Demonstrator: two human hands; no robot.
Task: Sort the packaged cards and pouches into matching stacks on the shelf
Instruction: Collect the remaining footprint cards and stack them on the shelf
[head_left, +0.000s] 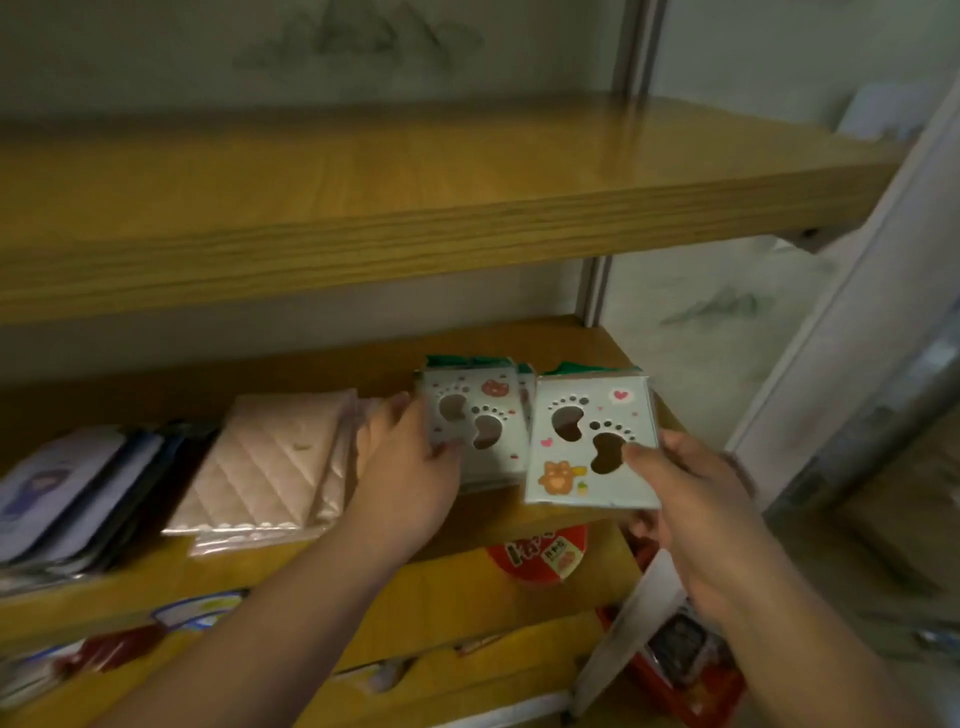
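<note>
My right hand (691, 504) pinches a white packaged card (582, 457) with footprint cut-outs and a bear sticker, thumb on its face, held just above the wooden shelf (322, 571). To its left lies a stack of matching footprint cards (475, 421), and my left hand (410, 467) grips that stack's left edge. A stack of pink quilted pouches (270, 462) in clear wrap lies further left. At the far left sits a pile of dark and lilac packages (78, 493).
A thick wooden shelf board (415, 208) overhangs close above. Lower shelves hold a red round package (540, 551) and other packets. A white upright post (857, 338) bounds the shelf on the right.
</note>
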